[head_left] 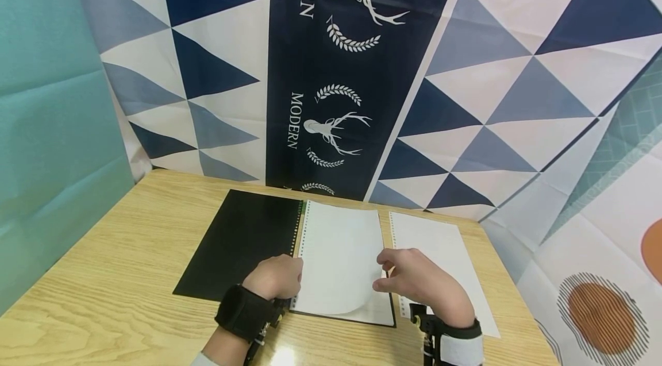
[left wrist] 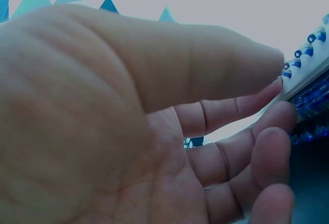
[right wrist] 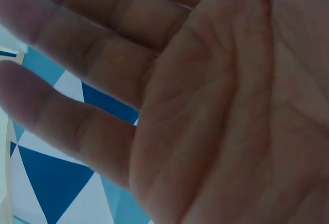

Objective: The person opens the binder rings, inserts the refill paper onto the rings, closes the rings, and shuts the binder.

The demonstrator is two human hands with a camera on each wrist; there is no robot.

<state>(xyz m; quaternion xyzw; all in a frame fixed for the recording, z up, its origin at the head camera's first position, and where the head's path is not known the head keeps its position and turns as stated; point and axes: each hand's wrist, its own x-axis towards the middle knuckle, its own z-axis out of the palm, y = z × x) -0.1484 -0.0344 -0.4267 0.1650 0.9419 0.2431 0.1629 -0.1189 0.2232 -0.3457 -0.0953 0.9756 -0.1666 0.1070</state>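
A loose-leaf notebook (head_left: 248, 239) lies spread on the table, its black cover to the left and white punched pages (head_left: 338, 251) to the right. At the lower part of its ring binding (head_left: 296, 231), my left hand (head_left: 274, 277) pinches the binding edge between thumb and index finger. In the left wrist view the rings (left wrist: 304, 52) show just beyond the thumb tip. The top page curves up at its lower right corner. Beside the right page edge is my right hand (head_left: 421, 280), thumb and fingers apart, gripping nothing. A separate punched white sheet (head_left: 439, 245) lies partly under that hand.
The notebook rests on a light wood table (head_left: 119, 251). Behind it hangs a patterned cloth (head_left: 331, 67) with triangles and deer heads. A teal cloth (head_left: 57, 124) borders the left side, and another patterned cloth (head_left: 610, 228) the right.
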